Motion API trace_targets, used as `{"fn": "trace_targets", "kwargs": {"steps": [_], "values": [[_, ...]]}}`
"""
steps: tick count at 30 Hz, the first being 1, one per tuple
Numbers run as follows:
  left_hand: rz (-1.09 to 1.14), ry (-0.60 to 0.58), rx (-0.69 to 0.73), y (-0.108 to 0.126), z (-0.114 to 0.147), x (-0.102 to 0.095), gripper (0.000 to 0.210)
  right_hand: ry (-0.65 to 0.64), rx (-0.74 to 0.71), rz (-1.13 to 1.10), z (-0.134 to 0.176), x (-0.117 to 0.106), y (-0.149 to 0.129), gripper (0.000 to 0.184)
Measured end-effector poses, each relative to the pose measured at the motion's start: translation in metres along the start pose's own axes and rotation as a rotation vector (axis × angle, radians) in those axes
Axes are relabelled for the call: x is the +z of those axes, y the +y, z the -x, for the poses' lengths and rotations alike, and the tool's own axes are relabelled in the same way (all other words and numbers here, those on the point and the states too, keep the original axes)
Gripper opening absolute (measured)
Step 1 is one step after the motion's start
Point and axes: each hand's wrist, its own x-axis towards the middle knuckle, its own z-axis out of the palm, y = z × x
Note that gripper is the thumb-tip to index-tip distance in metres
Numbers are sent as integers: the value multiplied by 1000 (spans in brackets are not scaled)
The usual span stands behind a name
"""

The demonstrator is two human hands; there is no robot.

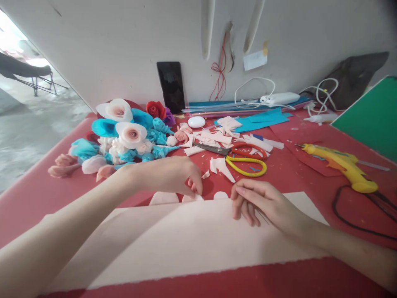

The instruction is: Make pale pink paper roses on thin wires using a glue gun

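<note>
My left hand (pixel 182 174) reaches across from the left with its fingers curled down in a pinch at a small pale pink paper petal (pixel 190 198). Between the thumb and fingers of my right hand (pixel 257 198) is a thin wire (pixel 263 217), its lower end sticking out below the palm. A large pale pink sheet of crepe paper (pixel 173 248) lies flat beneath both hands. More cut petals rest along its far edge, one petal (pixel 164 198) left of my left hand and another petal (pixel 221 195) between the hands.
Red-and-yellow-handled scissors (pixel 245 159) lie among paper scraps (pixel 214 136). Crepe paper flowers (pixel 132 134) are heaped at the left. A yellow glue gun (pixel 344 165) with a black cord sits at the right. A phone (pixel 171 87) leans on the wall behind a white case (pixel 196 122).
</note>
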Motion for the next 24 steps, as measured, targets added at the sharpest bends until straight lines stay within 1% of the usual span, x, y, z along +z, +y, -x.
{"fn": "trace_targets", "kwargs": {"steps": [6,13,21,24], "values": [[-3,-39,6,5,0,-2,21,1,0,-4,0,-1,0,27],[-15,-58,41,-2,2,-3,23,-3,-1,-13,-1,-1,1,29],[-47,-70,10,1,1,-3,24,-9,-4,-7,1,-3,3,26],[-53,-67,3,3,0,-3,22,-9,-4,-7,-1,-3,2,26]]}}
